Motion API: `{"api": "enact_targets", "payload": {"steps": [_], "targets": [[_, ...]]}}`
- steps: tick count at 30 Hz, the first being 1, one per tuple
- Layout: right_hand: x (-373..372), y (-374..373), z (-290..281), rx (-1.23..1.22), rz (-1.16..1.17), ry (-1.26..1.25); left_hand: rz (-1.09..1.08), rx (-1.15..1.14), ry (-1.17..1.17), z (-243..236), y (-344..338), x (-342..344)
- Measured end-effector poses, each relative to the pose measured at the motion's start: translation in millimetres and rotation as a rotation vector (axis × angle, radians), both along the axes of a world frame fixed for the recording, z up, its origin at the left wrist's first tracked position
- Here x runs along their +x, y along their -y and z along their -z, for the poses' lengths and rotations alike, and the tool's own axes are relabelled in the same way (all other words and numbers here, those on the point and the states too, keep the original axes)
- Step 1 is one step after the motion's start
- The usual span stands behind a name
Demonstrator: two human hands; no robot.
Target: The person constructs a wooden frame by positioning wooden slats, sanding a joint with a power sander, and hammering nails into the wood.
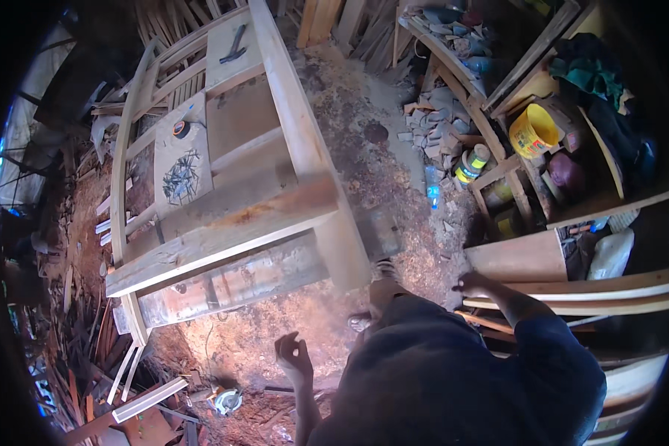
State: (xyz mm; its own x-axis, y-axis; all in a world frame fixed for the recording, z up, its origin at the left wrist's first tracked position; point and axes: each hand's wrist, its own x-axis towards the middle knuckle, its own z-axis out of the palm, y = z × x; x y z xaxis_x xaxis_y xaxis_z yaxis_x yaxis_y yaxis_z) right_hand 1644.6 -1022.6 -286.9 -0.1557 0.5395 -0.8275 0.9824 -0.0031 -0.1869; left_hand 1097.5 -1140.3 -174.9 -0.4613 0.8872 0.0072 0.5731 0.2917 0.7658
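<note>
My left hand point(294, 358) hangs over the dirt floor, to the near side of a large wooden frame point(223, 229). Its fingers are loosely curled with a gap at the thumb, and it holds nothing I can see. Beside the stacked boards on the right is my right hand point(474, 285), fingers bent and apart, with nothing visible in it. On a thin panel across the frame lie a heap of nails point(182, 177), a small round black-and-orange thing point(180, 129) like a tape measure, and a slim blue item. Farther up, a hammer point(234, 46) rests on another panel.
Long boards point(587, 293) stick out at my right. Wooden shelving there bears a yellow bucket point(533, 132); nearby are cans point(470, 165) and a plastic bottle point(432, 187). Wood scraps pile up at left. A round-bladed power tool point(227, 401) sits on the floor near the lower edge.
</note>
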Motion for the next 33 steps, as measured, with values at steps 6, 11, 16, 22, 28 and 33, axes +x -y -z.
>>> {"api": "enact_targets", "payload": {"steps": [6, 11, 16, 22, 28, 33], "targets": [[86, -114, 25, -0.022, -0.054, -0.074, -0.375, 0.059, 0.048, -22, -54, 96], [209, -270, 53, 0.541, 0.244, -0.361, -0.883, 0.106, 0.519, 8, -127, 164], [295, -375, 137, 0.448, 0.668, -0.575, -0.571, -0.021, 0.259, 118, -97, 154], [283, -435, 142, -0.151, 0.960, -0.718, -0.729, 0.541, 1.154, 92, -152, 175], [212, -565, 124, -0.035, -0.096, -0.758, -0.968, 0.623, 1.188, 113, -121, 169], [111, -711, 69, 0.076, -0.069, -0.692, -0.722, 0.020, -0.506, 109, -184, 208]]}}
